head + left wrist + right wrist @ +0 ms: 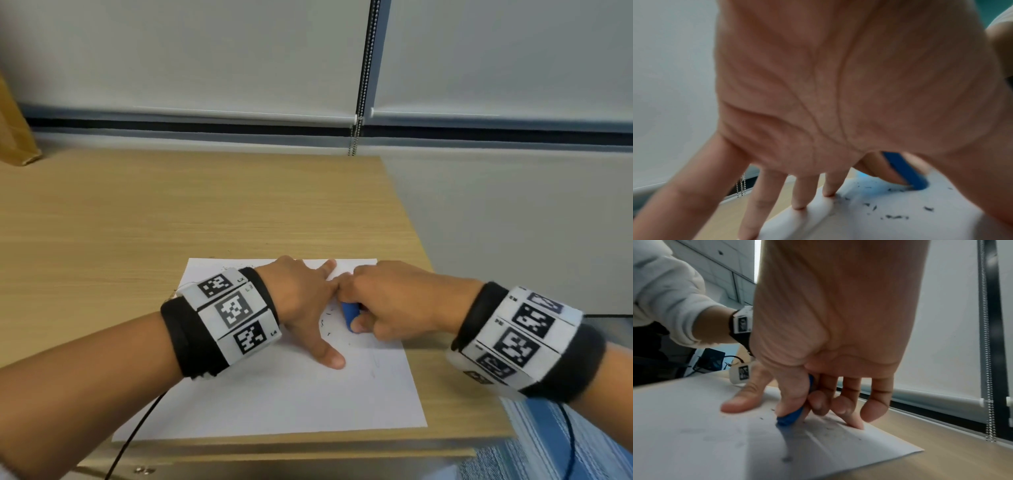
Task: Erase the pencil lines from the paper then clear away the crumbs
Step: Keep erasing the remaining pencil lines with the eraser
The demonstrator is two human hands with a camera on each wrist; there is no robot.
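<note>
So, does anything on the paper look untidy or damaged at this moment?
Dark eraser crumbs lie scattered on the paper near the blue eraser that the right hand pinches. The left hand presses the sheet flat. No tear shows.

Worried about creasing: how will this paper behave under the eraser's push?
Likely thin and floppy: the paper already shows ridges near the blue eraser. It probably slides easily on the desk, so the left hand presses it flat.
</note>
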